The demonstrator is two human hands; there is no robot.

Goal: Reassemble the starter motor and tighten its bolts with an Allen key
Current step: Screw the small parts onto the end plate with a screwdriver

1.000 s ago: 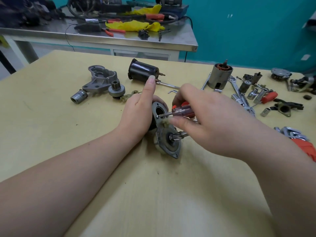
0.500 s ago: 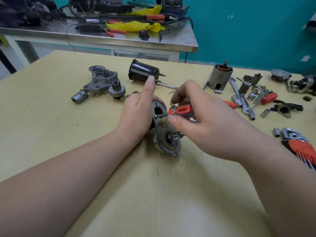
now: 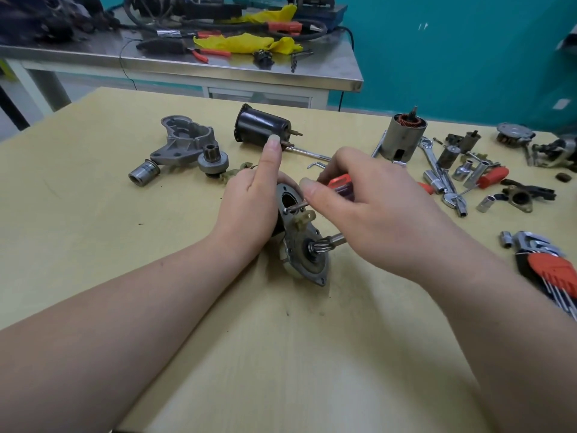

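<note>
On pale wooden table (image 3: 93, 232), grey cast-metal starter motor (image 3: 301, 242) mid-table, left hand (image 3: 249, 210) gripping round body, right hand (image 3: 371, 210) pinching red-handled screwdriver (image 3: 338, 184), steel tip at faceplate bolt (image 3: 286, 210)

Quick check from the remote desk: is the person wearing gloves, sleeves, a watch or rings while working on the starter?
No. Both forearms are bare from the frame's edge up to the wrists, with no sleeves in view. The left hand and right hand have no gloves, and no watch, bracelet or ring shows. The fingernails are short and unpainted.
</note>
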